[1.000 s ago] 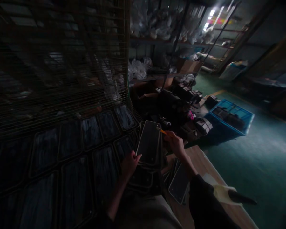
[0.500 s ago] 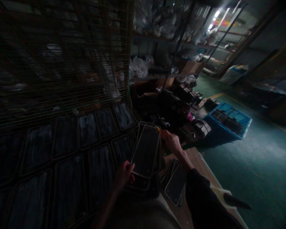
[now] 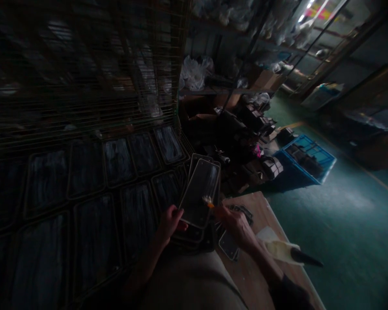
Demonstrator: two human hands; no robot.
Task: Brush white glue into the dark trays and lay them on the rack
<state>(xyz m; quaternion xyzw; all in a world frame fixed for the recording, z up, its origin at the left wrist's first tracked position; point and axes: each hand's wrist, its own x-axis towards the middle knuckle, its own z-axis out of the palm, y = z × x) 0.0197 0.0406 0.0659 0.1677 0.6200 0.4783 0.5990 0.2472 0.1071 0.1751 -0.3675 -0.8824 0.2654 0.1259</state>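
Lower on the panel than half a second ago, the brush sits below pale streaks; the right hand has its grip clamped on the brush, the left on the panel's lower-left edge, between streaked panels and the tabletop

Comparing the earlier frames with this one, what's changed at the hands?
The right hand has drawn the brush down from the upper right corner of the dark panel, and pale streaks now show above the bristles. Nothing was let go: the left hand still grips the panel's lower left edge.
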